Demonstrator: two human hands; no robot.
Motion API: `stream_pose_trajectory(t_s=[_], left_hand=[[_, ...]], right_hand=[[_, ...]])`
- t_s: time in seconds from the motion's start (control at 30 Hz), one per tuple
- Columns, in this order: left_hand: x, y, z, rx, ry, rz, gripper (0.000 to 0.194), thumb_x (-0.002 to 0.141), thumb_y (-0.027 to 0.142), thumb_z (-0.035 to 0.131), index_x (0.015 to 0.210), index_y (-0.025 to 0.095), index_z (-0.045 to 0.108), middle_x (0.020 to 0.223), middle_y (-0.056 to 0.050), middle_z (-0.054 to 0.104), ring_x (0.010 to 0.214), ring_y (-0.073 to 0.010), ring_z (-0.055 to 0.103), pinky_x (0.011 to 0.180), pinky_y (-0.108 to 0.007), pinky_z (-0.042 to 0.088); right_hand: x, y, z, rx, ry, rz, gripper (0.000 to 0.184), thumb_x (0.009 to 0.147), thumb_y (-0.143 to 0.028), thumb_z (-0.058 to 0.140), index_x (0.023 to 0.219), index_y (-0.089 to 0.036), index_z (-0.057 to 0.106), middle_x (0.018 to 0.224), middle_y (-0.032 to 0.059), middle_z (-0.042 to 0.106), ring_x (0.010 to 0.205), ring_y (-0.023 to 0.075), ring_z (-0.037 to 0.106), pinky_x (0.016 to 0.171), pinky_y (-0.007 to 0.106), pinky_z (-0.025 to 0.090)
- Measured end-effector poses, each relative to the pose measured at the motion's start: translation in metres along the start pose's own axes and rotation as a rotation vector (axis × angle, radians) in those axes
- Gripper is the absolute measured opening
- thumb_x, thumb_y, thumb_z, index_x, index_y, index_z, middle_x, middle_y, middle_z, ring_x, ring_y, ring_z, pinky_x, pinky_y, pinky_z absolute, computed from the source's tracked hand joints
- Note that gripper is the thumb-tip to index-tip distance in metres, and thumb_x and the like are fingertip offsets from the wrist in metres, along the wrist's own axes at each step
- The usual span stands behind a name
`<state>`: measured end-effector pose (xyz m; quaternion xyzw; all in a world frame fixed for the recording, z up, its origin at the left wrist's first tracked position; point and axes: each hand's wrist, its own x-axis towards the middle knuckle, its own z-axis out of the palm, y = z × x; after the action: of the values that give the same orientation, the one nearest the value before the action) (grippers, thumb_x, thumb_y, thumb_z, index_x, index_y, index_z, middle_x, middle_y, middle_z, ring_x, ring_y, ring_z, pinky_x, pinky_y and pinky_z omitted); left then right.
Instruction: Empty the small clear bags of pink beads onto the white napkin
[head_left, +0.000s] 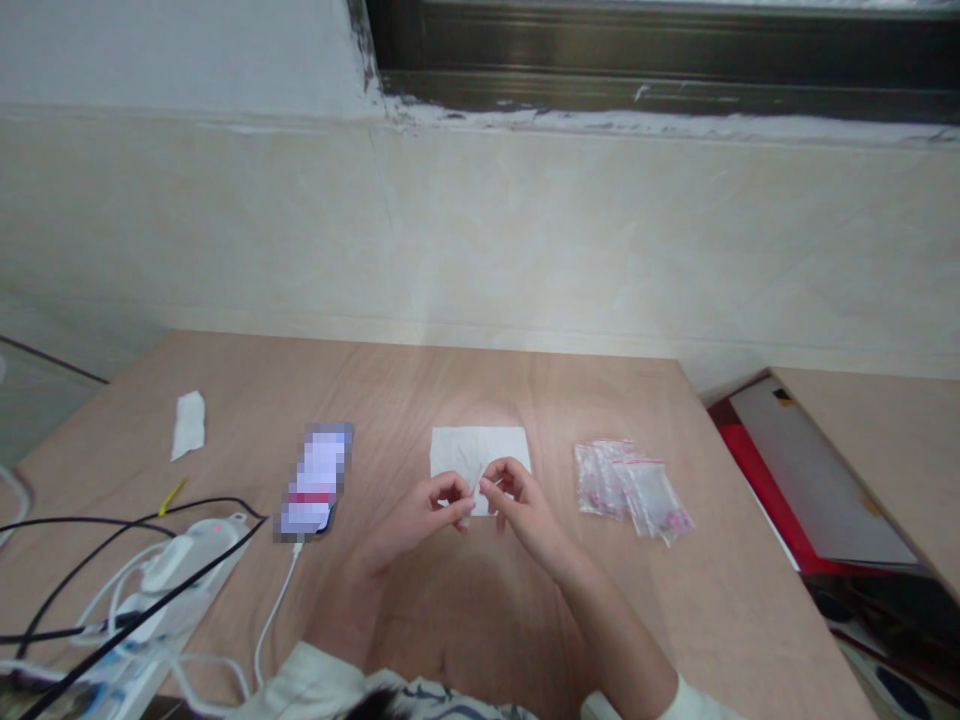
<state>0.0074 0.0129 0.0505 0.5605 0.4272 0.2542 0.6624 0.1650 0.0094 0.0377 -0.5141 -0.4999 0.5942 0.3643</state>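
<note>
The bench (450,390) stood before you, with the wall (465,230) behind it and the window frame (600,60) above. Near the middle of the bench lay a sheet (480,445); your left hand (433,503) and right hand (519,495) were over its near part, side by side. To the right of the sheet, the bags (656,497) lay partly overlapping. To its left was the phone (319,470), with a charging cable (274,605) at its near end. Farther left and nearer you sat the power strip (214,545), among cords; the scrap (189,425) lay beyond it, toward the wall.
</note>
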Motion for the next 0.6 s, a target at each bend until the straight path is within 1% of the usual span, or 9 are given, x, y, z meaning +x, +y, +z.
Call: stream_pose_trajectory(t_s=[0.07,0.1,0.13,0.17,0.2,0.23,0.3,0.53,0.6], left_hand=[[-0.0017,-0.0010,-0.0044,0.009,-0.014,0.014,0.014,0.073,0.029,0.052,0.073,0.015,0.051,0.068,0.002,0.049,0.063,-0.0092,0.050,0.060,-0.022,0.044],[-0.0025,-0.0016,-0.0064,0.020,-0.017,0.016,0.014,0.073,0.028,0.053,0.075,0.015,0.052,0.069,0.002,0.050,0.064,-0.0096,0.050,0.059,-0.022,0.044],[-0.0033,-0.0021,-0.0082,0.036,-0.014,0.015,0.014,0.072,0.028,0.053,0.076,0.015,0.054,0.070,0.002,0.051,0.065,-0.0100,0.050,0.059,-0.022,0.043],[-0.0039,-0.0025,-0.0095,0.056,-0.005,0.013,0.015,0.073,0.029,0.053,0.078,0.015,0.055,0.071,0.001,0.052,0.066,-0.0105,0.050,0.059,-0.022,0.043],[-0.0044,-0.0025,-0.0104,0.080,0.003,0.008,0.017,0.073,0.029,0.052,0.079,0.014,0.057,0.072,0.000,0.053,0.067,-0.0109,0.051,0.060,-0.022,0.043],[-0.0046,-0.0024,-0.0109,0.106,0.013,0.005,0.018,0.074,0.030,0.051,0.080,0.014,0.058,0.072,-0.001,0.054,0.067,-0.0111,0.051,0.059,-0.022,0.043],[-0.0045,-0.0016,-0.0110,0.152,0.024,0.002,0.022,0.074,0.032,0.049,0.078,0.014,0.060,0.071,-0.001,0.055,0.064,-0.0107,0.051,0.056,-0.021,0.042],[0.0001,-0.0011,-0.0078,0.213,0.035,-0.024,0.020,0.070,0.031,0.053,0.070,0.013,0.061,0.060,0.002,0.052,0.054,-0.0083,0.049,0.049,-0.019,0.038],[0.0006,-0.0019,-0.0069,0.211,0.042,-0.028,0.020,0.070,0.031,0.054,0.066,0.012,0.059,0.056,0.002,0.051,0.052,-0.0082,0.048,0.048,-0.019,0.038]], right_hand=[[0.0013,-0.0001,-0.0044,-0.134,0.096,-0.115,0.029,0.067,-0.034,0.056,0.092,-0.020,0.049,0.097,0.0045,0.053,0.078,0.0138,0.051,0.062,0.026,0.044],[0.0020,-0.0004,-0.0063,-0.187,0.089,-0.155,0.030,0.067,-0.033,0.057,0.094,-0.021,0.051,0.101,0.0045,0.053,0.086,0.0150,0.050,0.070,0.028,0.042],[0.0026,-0.0007,-0.0079,-0.218,0.047,-0.172,0.026,0.069,-0.032,0.056,0.091,-0.021,0.053,0.099,0.0040,0.055,0.088,0.0156,0.049,0.075,0.030,0.040],[0.0031,-0.0011,-0.0088,-0.227,-0.009,-0.173,0.019,0.070,-0.032,0.054,0.085,-0.020,0.056,0.091,0.0033,0.058,0.086,0.0155,0.051,0.077,0.030,0.039],[0.0033,-0.0014,-0.0092,-0.220,-0.056,-0.165,0.016,0.072,-0.032,0.052,0.077,-0.018,0.058,0.082,0.0025,0.060,0.081,0.0149,0.052,0.076,0.029,0.039],[0.0033,-0.0017,-0.0091,-0.208,-0.087,-0.153,0.017,0.073,-0.032,0.051,0.071,-0.017,0.058,0.073,0.0017,0.060,0.075,0.0142,0.054,0.073,0.028,0.040],[0.0029,-0.0020,-0.0080,-0.194,-0.097,-0.130,0.021,0.072,-0.033,0.052,0.063,-0.016,0.058,0.065,0.0011,0.060,0.067,0.0132,0.054,0.068,0.026,0.040],[0.0024,0.0006,-0.0075,-0.176,-0.066,-0.068,0.021,0.066,-0.037,0.059,0.062,-0.016,0.059,0.064,0.0020,0.061,0.066,0.0142,0.055,0.065,0.025,0.040],[0.0024,0.0023,-0.0073,-0.191,-0.030,-0.076,0.021,0.065,-0.037,0.059,0.062,-0.016,0.057,0.064,0.0014,0.060,0.066,0.0142,0.054,0.066,0.026,0.040]])
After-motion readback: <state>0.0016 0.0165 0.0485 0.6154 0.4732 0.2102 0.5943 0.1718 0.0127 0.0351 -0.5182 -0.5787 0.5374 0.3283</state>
